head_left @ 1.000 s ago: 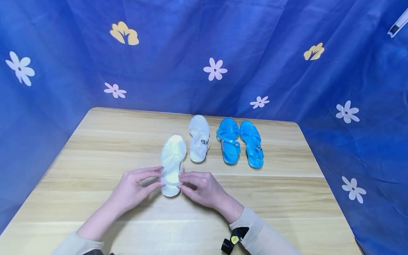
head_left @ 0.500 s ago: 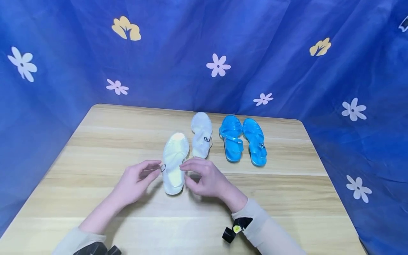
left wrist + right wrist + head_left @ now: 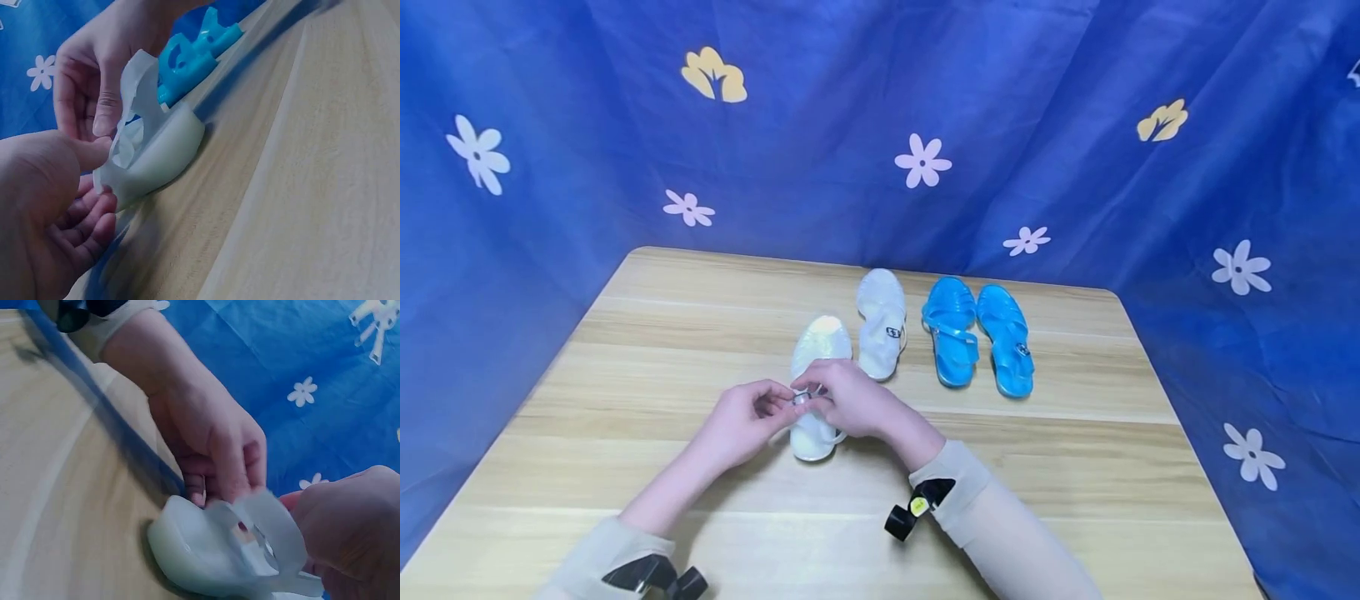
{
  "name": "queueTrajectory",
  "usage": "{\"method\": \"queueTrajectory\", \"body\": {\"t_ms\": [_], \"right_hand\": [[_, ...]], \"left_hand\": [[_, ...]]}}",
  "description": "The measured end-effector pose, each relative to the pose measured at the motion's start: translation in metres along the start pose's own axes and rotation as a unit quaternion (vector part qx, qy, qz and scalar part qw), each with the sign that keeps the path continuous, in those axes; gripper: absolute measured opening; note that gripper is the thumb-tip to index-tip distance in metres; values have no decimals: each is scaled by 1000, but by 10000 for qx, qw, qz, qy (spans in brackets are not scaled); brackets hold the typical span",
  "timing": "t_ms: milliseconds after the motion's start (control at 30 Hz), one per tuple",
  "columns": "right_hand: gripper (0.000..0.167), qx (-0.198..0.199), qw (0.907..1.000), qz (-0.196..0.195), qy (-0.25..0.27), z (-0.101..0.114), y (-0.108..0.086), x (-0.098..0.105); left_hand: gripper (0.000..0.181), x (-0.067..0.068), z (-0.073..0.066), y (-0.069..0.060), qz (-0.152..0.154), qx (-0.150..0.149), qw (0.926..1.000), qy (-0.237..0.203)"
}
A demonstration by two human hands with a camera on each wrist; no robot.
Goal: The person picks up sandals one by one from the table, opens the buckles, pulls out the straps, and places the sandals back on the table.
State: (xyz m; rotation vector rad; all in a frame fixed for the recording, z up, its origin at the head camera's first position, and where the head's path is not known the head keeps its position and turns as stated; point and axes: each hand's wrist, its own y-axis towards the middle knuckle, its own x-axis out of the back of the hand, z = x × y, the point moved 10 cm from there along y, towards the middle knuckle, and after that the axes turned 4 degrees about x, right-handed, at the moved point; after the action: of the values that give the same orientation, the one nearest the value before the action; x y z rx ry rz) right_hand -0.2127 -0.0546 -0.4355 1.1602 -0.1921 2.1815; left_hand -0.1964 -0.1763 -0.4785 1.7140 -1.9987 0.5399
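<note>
A white jelly sandal (image 3: 814, 443) lies toe-away on the table, nearest of the shoes. My left hand (image 3: 747, 423) grips the left side of this sandal by the small metal buckle (image 3: 802, 399); in the left wrist view, thumb and fingertips pinch the sandal's side edge. From the other side my right hand (image 3: 859, 402) reaches across the sandal and pinches the ankle strap at the buckle. Both hands' fingertips meet there and partly hide the buckle and strap end. In the right wrist view the strap (image 3: 280, 528) arches up over the sandal's heel.
Behind and right stands a second white sandal (image 3: 882, 325), with a dark buckle. Two blue sandals (image 3: 952, 333) lie side by side further right. The wooden table (image 3: 1075, 467) ends at a blue flowered curtain (image 3: 820, 125).
My left hand has moved up from the heel to the buckle. My right hand has crossed leftward over the sandal, bringing the strap to the buckle. The view has shifted slightly.
</note>
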Motion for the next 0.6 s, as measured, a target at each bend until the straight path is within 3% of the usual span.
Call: {"method": "queueTrajectory", "body": {"t_ms": [167,300,500,600], "right_hand": [[29,-283,9983,182,480,-15,0,-7],[25,-169,9984,231,484,-18,0,-10],[10,112,9990,-4,436,-13,2,-6],[11,170,9986,-82,504,-12,3,-5]], "left_hand": [[26,5,4,-5,-119,276,9991,-304],[29,3,8,-7,114,388,9973,-620],[28,3,19,-7,351,604,9874,-1420],[27,4,19,-6,439,618,9851,-1547]]}}
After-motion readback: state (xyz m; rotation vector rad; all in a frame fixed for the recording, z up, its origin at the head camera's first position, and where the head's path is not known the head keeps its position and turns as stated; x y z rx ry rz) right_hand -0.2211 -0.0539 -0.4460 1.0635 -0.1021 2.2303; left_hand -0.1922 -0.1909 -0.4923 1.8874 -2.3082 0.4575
